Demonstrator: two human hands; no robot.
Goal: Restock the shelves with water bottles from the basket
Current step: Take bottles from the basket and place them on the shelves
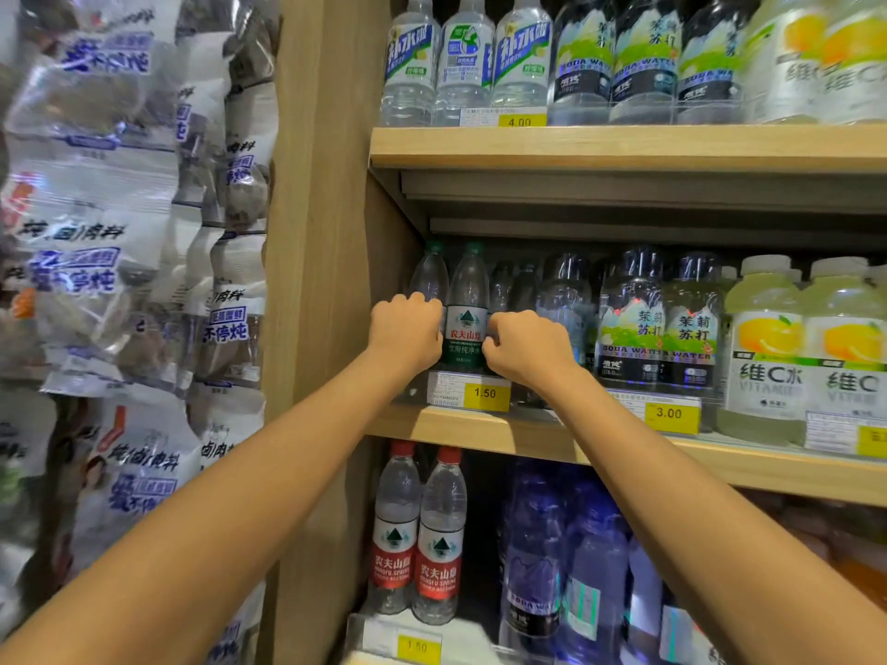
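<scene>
- My left hand (405,328) curls round the corner bottle (430,276), hard against the wooden side panel (331,280).
- My right hand (525,348), fingers curled, pinches the green-label bottle (466,324) just beside it.
- Both bottles stand upright near the middle shelf (480,431) front edge.
- To their right, bottles sit further back.
- Label: "农夫山泉"; price tag (485,393): "1.50".

The left hand (405,328), the right hand (524,345) and both forearms are bare.
</scene>
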